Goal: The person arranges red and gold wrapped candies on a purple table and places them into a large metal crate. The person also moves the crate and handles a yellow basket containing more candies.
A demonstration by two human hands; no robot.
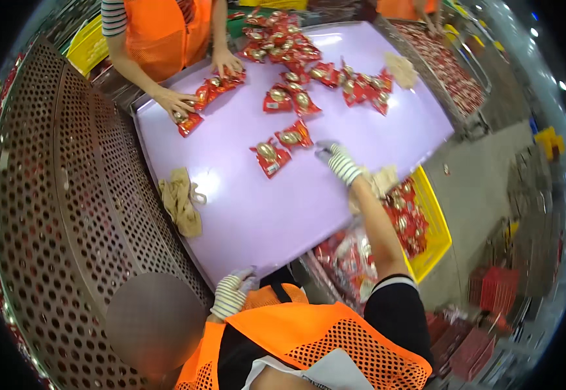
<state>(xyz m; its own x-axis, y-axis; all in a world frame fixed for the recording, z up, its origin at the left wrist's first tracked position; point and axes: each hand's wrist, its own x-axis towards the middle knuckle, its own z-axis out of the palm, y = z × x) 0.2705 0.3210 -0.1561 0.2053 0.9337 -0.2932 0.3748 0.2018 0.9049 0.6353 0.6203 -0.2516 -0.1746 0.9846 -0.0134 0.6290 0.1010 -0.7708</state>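
Red packets [281,145], each showing gold round centre, lying flat mid lilac table [257,214]. Right hand [336,158], striped glove, arm stretching out, fingers loosely spread just beside packets, holding nothing. Left hand [233,292], gloved, curling over table's near edge.

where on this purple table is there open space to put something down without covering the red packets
Bare table lies between the tan cloth, the two nearest red packets and the near edge where the left hand rests. A second free strip runs right of the right hand toward the table's right edge. The far end is crowded: a packet heap and the co-worker's hands.
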